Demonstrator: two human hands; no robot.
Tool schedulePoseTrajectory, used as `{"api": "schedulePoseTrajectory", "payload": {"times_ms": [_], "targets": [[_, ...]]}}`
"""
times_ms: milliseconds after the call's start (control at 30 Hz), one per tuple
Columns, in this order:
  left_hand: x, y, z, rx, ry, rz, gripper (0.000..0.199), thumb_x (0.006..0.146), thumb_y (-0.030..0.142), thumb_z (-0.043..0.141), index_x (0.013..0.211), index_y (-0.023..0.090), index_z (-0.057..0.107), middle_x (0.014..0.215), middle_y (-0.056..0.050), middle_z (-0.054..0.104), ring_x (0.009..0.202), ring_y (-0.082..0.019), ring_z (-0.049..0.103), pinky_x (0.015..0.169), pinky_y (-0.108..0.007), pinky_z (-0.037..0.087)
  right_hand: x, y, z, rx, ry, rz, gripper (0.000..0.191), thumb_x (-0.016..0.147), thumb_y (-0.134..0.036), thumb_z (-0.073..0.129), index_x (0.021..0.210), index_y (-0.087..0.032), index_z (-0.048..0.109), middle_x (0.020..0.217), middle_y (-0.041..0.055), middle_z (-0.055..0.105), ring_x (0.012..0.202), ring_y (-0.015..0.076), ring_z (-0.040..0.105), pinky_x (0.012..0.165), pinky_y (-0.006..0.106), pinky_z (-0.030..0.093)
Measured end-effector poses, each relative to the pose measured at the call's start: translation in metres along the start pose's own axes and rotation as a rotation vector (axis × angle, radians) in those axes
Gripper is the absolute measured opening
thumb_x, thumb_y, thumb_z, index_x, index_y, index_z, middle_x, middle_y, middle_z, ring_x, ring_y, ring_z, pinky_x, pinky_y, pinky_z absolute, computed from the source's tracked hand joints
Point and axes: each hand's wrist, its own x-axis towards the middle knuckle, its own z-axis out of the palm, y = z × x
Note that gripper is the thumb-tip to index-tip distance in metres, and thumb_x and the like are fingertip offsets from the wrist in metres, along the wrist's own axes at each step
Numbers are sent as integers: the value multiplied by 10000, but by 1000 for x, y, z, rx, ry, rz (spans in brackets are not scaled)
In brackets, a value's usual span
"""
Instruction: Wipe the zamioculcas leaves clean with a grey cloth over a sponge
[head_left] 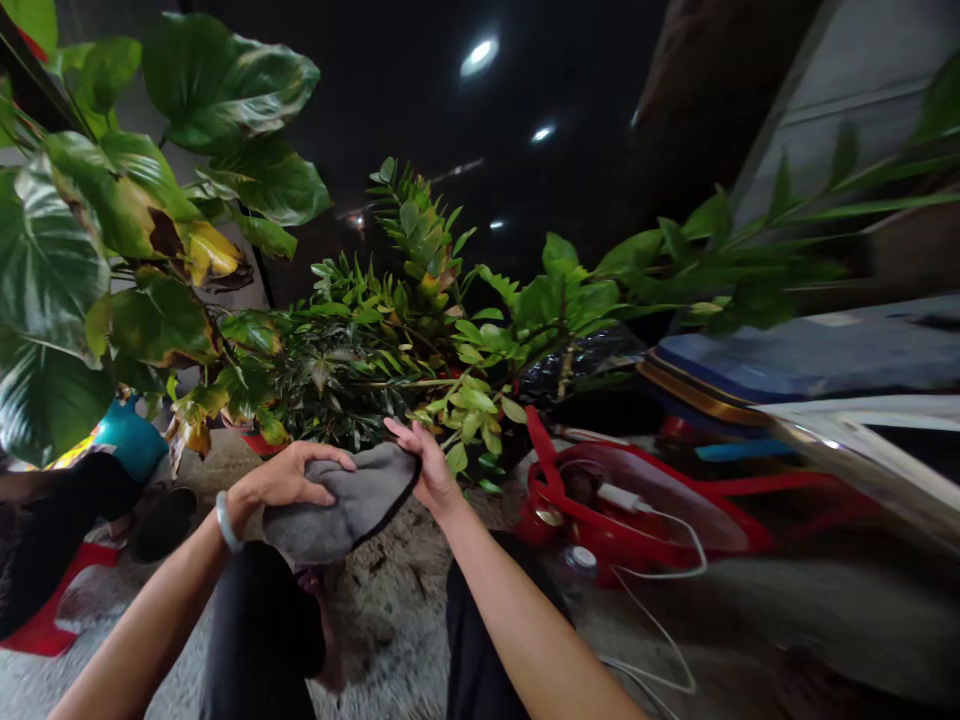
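Observation:
Between my two hands is a soft grey cloth [341,510], flattened and rounded, with a dark edge along its right side. My left hand [281,475] grips it from the upper left, thumb and fingers lying over its top face. At the right end, my right hand [427,465] holds the edge, with part of the grip hidden behind the fabric. The cloth is above the ground, over and between my knees. Leafy green plants [472,400] stand just beyond my hands.
To the right, a red bag [570,520] holds a white charger [622,497] with a trailing white cable [667,640]. Blurred stacked items [787,360] sit farther right. At left are large-leaved foliage [195,90], another person's dark-clothed leg [75,520] and a red stool [52,620].

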Motion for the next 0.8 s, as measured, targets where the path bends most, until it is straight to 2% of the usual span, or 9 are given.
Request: {"api": "schedulePoseTrajectory", "payload": {"times_ms": [67,167,267,367,467,533,633,733,800], "targets": [[-11,19,-10,-24,94,56,436,602,274,917,1030,221,863,1136,-58,822,1008,-298,748,884,-357,600,0,0,0,-13,9,10,615,799,-772,657,1137,-272,774,1182,121,775,1270,373,645,1016,525,550],[-1,46,-35,-64,453,181,504,578,299,934,1070,231,854,1165,-63,811,1035,-309,740,900,-369,608,2,2,2,-22,1,4,599,837,-768,591,1130,-279,775,1320,126,728,1299,359,606,967,517,575],[18,41,-46,-101,657,224,528,585,314,906,1105,248,839,1141,-59,806,1041,-303,727,912,-381,609,4,5,4,-27,-7,-1,592,845,-756,586,1144,-284,782,1372,112,709,1296,346,586,929,496,589],[16,6,-29,-62,534,127,461,567,256,875,1027,245,843,1119,-60,807,1054,-312,724,960,-408,590,4,7,3,-20,-3,2,574,845,-746,603,1154,-294,779,1355,104,722,1267,342,600,915,496,592],[-14,-26,-7,-5,209,-70,436,559,190,850,993,228,855,1070,-63,814,1017,-331,740,950,-429,581,4,4,0,-14,-6,15,582,860,-732,601,1170,-271,773,1303,121,744,1242,335,631,901,466,589],[-37,-31,-5,-13,124,-130,430,578,192,863,1007,225,860,1075,-73,819,1008,-340,747,932,-427,584,3,2,-3,-16,-11,19,584,884,-721,574,1178,-259,775,1279,125,753,1246,327,638,896,446,586],[-53,-14,-29,-65,379,-29,452,578,254,933,1022,225,853,1163,-96,810,1037,-333,742,912,-392,595,3,1,-3,-22,-10,5,548,909,-697,548,1160,-272,786,1275,103,755,1247,317,633,902,445,587],[-42,3,-60,-125,738,98,590,574,338,960,1136,228,817,1113,-76,806,959,-284,741,827,-344,610,4,3,0,-25,-9,1,515,910,-680,555,1129,-281,796,1217,98,766,1220,318,631,894,453,591],[-29,-1,-67,-146,845,126,654,585,375,945,1200,221,788,1087,-65,805,941,-267,739,823,-338,612,5,5,3,-22,-7,6,511,915,-673,558,1128,-274,795,1197,105,766,1197,316,636,872,445,596]]}}
